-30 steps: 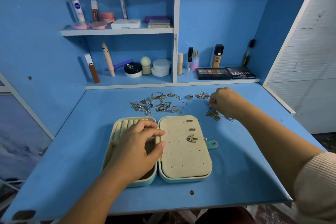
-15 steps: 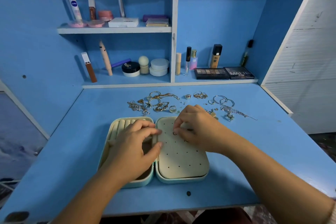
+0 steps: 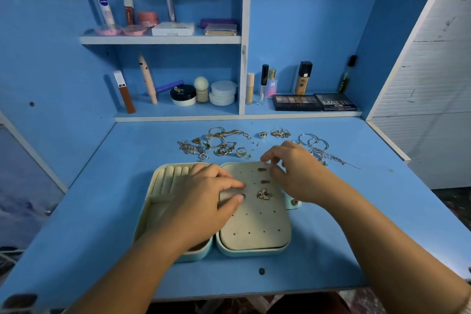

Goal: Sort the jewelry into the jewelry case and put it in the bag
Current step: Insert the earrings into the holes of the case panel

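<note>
The mint jewelry case (image 3: 251,252) lies open on the blue desk. My left hand (image 3: 201,206) rests over its left half, and its thumb and fingers pinch the left edge of the beige earring panel (image 3: 257,219). A butterfly earring (image 3: 264,194) and two small studs (image 3: 262,169) sit on that panel. My right hand (image 3: 295,173) hovers at the panel's top right edge, fingertips pinched on a tiny piece that I can barely make out. Loose gold jewelry (image 3: 216,143) lies behind the case, and silver hoops and chains (image 3: 316,146) lie behind my right hand.
Ring rolls (image 3: 173,173) fill the case's left half. The case's snap tab (image 3: 294,202) sticks out to the right. Cosmetics stand on the shelves behind, with eyeshadow palettes (image 3: 313,102) on the lower right shelf. A dark screw head (image 3: 261,271) marks the desk's front. No bag is in view.
My right hand came from the gold pieces on the right to the panel, then shifted toward its top right edge, uncovering the studs and butterfly. My left hand stayed on the case.
</note>
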Demonstrator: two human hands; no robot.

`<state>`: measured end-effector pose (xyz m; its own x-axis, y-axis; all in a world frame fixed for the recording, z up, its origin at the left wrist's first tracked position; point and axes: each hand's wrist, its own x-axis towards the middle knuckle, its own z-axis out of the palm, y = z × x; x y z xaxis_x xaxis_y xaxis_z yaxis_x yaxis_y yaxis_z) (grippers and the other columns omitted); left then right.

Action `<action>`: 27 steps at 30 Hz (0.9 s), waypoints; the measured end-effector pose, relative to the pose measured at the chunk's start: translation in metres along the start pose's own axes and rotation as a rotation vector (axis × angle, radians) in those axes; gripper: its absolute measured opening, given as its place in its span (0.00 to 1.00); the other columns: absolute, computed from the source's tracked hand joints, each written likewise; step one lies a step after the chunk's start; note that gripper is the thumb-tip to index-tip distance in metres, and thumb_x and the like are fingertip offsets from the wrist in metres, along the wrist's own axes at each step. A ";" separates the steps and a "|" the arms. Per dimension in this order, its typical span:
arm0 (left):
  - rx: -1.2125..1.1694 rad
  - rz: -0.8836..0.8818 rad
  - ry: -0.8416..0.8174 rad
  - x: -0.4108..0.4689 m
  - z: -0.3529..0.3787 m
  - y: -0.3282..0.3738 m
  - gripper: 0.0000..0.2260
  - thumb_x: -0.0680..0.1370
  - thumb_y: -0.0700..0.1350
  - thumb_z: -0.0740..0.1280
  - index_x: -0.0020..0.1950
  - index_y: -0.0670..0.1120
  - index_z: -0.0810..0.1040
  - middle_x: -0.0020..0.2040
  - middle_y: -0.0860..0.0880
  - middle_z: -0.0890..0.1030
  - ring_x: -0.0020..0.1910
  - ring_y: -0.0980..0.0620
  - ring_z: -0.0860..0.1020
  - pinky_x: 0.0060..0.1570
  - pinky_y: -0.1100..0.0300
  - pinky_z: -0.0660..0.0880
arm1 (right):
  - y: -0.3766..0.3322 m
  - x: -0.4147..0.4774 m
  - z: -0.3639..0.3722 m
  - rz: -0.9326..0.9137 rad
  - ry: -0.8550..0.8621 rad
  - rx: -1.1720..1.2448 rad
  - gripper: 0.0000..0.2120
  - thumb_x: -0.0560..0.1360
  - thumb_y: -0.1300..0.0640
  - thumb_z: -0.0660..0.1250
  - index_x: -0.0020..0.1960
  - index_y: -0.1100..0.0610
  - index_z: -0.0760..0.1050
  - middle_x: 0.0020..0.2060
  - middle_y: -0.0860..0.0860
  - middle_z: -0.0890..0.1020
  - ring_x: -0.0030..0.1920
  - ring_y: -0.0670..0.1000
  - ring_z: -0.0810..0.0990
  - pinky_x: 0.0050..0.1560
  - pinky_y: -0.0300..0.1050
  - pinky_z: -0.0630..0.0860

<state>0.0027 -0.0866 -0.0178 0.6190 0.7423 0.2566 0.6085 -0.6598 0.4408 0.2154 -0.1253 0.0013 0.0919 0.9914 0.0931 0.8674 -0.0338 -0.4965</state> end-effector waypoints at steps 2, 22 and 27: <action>-0.032 -0.007 0.002 0.001 0.002 0.002 0.13 0.73 0.61 0.62 0.52 0.62 0.82 0.49 0.64 0.75 0.57 0.60 0.69 0.60 0.54 0.68 | 0.001 0.003 0.002 0.048 -0.024 0.000 0.12 0.79 0.55 0.59 0.60 0.51 0.74 0.50 0.49 0.72 0.47 0.49 0.72 0.46 0.41 0.68; -0.207 -0.042 0.129 -0.007 -0.004 0.007 0.06 0.74 0.46 0.74 0.50 0.55 0.83 0.42 0.62 0.82 0.46 0.64 0.79 0.46 0.72 0.73 | -0.024 -0.013 -0.008 0.332 -0.009 0.536 0.17 0.78 0.54 0.60 0.66 0.49 0.66 0.44 0.48 0.79 0.40 0.50 0.78 0.46 0.52 0.78; -0.298 -0.095 0.156 -0.013 -0.004 0.016 0.04 0.71 0.46 0.76 0.44 0.51 0.85 0.37 0.61 0.83 0.40 0.65 0.80 0.43 0.71 0.76 | -0.020 -0.043 0.000 0.343 0.033 0.612 0.23 0.76 0.57 0.61 0.70 0.48 0.64 0.47 0.47 0.81 0.43 0.49 0.80 0.48 0.48 0.79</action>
<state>0.0029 -0.1064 -0.0107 0.4691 0.8230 0.3204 0.4742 -0.5407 0.6948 0.1938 -0.1674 0.0071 0.3344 0.9328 -0.1342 0.3562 -0.2570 -0.8984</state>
